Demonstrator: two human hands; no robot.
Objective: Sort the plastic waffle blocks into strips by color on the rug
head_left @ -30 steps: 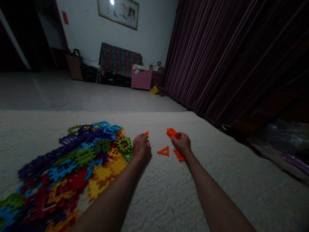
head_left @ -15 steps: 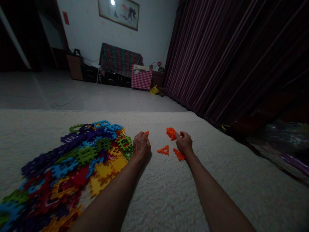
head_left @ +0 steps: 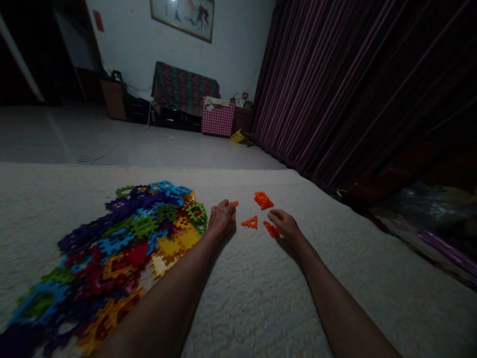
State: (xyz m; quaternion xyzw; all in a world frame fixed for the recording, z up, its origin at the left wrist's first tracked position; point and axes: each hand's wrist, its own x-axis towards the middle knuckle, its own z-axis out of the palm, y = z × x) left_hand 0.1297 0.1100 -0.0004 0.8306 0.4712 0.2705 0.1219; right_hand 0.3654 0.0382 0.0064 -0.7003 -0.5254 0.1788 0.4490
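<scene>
My left hand (head_left: 222,220) rests on the beige quilted cover (head_left: 257,293), its fingers closed on a small orange interlocking piece (head_left: 233,203) that is mostly hidden. My right hand (head_left: 286,224) hovers with loosely bent fingers and thumb apart, nothing visible between them. Just under its fingertips lies a group of orange pieces (head_left: 271,229); whether they touch is hard to see. Between the hands lies an orange triangular piece (head_left: 250,222) with notched edges and an open middle. Beyond it sits a stack of orange pieces (head_left: 263,200), apart from both hands.
A large heap of interlocking plastic pieces (head_left: 143,226) in purple, blue, green, red and yellow spreads left of my left arm. Dark purple curtains (head_left: 316,74) hang at the right, with plastic-wrapped things (head_left: 428,214) below. Across the tiled floor (head_left: 149,146) stands a cloth-draped cabinet (head_left: 182,89).
My right hand has drawn back from the orange stack toward the nearer orange group. The left hand keeps its orange piece and has barely moved. The view has shifted slightly.
</scene>
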